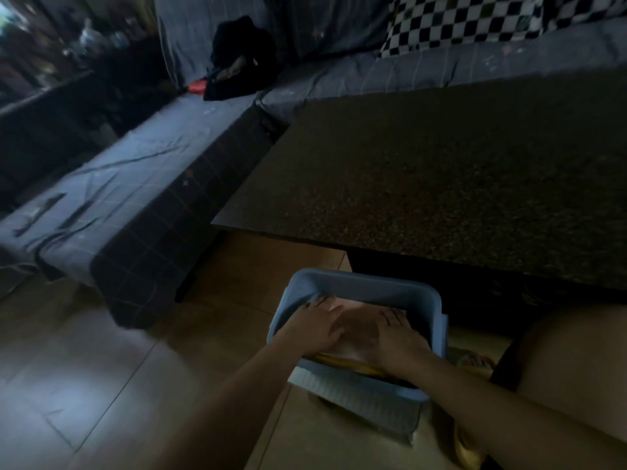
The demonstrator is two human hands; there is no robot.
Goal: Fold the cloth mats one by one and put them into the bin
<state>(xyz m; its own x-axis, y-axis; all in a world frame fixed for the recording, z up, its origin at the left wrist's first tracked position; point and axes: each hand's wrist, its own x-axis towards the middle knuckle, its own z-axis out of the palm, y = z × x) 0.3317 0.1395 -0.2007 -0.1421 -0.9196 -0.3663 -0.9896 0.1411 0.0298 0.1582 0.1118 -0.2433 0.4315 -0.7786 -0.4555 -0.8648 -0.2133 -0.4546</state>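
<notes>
The person is leaning over a blue bin point(359, 286) that is standing on the tiled floor point(84, 368) just in front of a dark speckled bench point(441, 171). Both hands are reaching down inside it. The left hand point(317, 325) is lying flat on a pale folded cloth mat point(359, 329), its fingers point(322, 305) stretched straight and slightly spread, the tips reaching toward the bin's far left corner. The right hand point(398, 342) is resting palm down on the same mat just beside the left, its fingers point(390, 317) also straight and a little apart, pointing toward the bin's far wall. The mat is lying directly under both palms and showing between the two hands; neither hand is curling round or pinching it. A yellow edge of cloth point(342, 362) is peeking out beneath the pale mat at the bin's near side. A grey checked cloth point(359, 405) is lying on the floor, partly tucked under the bin's near wall. To the left a sofa in a blue-grey cover point(101, 184) is running along the room, with a dark bundle point(237, 59) on it and a black-and-white checked cushion point(451, 22) at the back.
</notes>
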